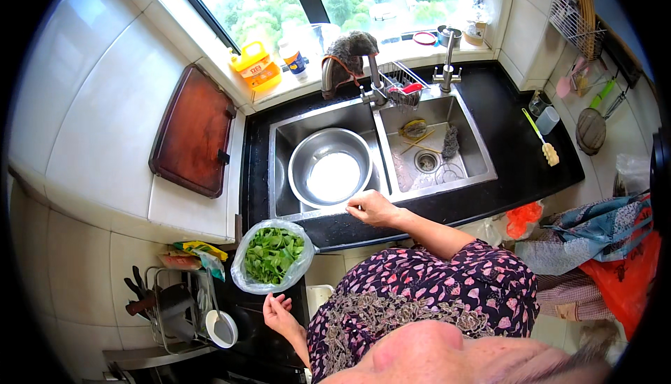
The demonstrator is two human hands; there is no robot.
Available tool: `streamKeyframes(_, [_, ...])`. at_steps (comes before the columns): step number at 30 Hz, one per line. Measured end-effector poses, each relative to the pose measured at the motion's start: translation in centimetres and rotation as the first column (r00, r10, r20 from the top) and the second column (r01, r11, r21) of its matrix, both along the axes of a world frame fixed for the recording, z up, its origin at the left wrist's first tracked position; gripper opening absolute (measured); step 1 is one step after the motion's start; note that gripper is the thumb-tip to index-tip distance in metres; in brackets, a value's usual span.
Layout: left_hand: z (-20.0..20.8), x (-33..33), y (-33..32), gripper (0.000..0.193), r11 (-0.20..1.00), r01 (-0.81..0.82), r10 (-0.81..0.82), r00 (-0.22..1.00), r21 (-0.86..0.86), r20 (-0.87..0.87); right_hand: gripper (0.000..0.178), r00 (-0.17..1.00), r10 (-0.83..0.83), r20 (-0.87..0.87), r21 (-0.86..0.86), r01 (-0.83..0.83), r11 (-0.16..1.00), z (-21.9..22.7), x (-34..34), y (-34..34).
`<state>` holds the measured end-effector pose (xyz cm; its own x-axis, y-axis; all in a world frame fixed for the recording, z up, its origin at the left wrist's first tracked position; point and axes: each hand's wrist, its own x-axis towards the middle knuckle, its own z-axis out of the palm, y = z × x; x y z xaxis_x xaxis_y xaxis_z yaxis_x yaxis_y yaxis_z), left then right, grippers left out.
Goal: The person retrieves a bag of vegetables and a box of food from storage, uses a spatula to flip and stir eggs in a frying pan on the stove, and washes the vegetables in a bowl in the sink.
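My left hand [282, 314] is just below a clear plastic bag [246, 280], its fingers loosely curled and apart, with nothing visible in them. Green leaves [273, 254] fill the bag, which stands with its mouth spread on the black counter left of the sink. Over the sink's front edge, beside a round steel basin [296, 174], my right hand [372, 208] has its fingers pinched together. Whatever may be between them is too small to make out. The basin sits in the left bowl of the double steel sink [383, 147], with bright glare on its bottom.
Scrubbers and chopsticks lie in the right sink bowl [465, 157]. A cloth [349, 55] drapes over the faucet [375, 80]. A brown cutting board [194, 129] leans on the left wall. Knives [137, 287] and a white bowl [221, 329] are at lower left. A green-handled brush [542, 139] lies right.
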<state>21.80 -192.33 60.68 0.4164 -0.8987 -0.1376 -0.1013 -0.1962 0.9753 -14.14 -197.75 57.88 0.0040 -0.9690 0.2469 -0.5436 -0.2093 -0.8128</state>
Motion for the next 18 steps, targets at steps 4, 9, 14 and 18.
streamKeyframes(4, [0.3, -0.1, -0.5, 0.026, 1.000, -0.002, 0.002, 1.000, -0.004, 0.022, 0.015, 1.000, 0.001, 0.031, 0.035, -0.002, 0.999, 0.0, -0.4, 0.0])
streamKeyframes(9, [0.7, -0.8, -1.1, 0.026, 1.000, 0.018, -0.017, 1.000, -0.006, 0.020, 0.014, 0.999, 0.007, 0.051, -0.032, -0.005, 0.999, -0.5, 0.2, -0.2])
streamKeyframes(14, [0.7, -1.2, -1.2, 0.026, 1.000, 0.019, -0.019, 1.000, -0.013, 0.012, 0.014, 0.999, 0.030, 0.025, -0.025, -0.029, 0.999, -0.1, 0.2, -0.6])
streamKeyframes(18, [0.7, -1.4, -0.9, 0.026, 1.000, -0.006, 0.006, 1.000, -0.006, 0.025, 0.015, 0.999, 0.034, 0.030, -0.029, -0.033, 0.999, -0.1, -0.2, -0.8])
